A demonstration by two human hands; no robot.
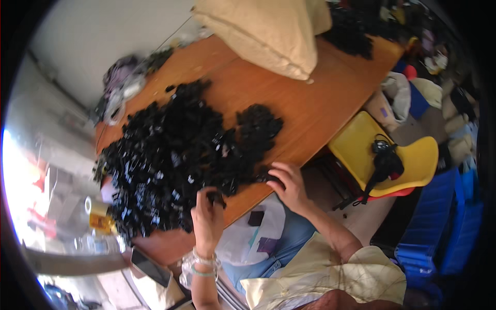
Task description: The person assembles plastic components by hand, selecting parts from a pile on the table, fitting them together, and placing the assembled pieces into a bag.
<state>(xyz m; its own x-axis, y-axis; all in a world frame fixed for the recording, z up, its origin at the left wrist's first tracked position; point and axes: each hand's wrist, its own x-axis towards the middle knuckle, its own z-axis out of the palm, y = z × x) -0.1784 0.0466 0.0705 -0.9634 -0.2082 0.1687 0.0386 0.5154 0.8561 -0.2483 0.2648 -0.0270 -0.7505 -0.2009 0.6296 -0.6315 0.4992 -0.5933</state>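
A wide heap of small, shiny black plastic pieces point(160, 150) covers the near left of the wooden table. My left hand point(207, 222) is at the heap's near edge, its fingers curled round a small black piece point(217, 197). To its right, my right hand point(290, 188) reaches over the table's edge. Its thumb and fingertips close on a small black piece point(264, 175); the exact shape of that piece is too small to make out. A smaller pile of black pieces point(258, 124) lies just beyond, against the heap's right side.
A large beige sack point(263, 31) stands on the far part of the table point(310, 113), with more black pieces point(349, 33) behind it. Right of the table is a yellow chair point(416, 163) bearing a black bag point(385, 165). A phone point(151, 267) and tape roll point(95, 205) are at left.
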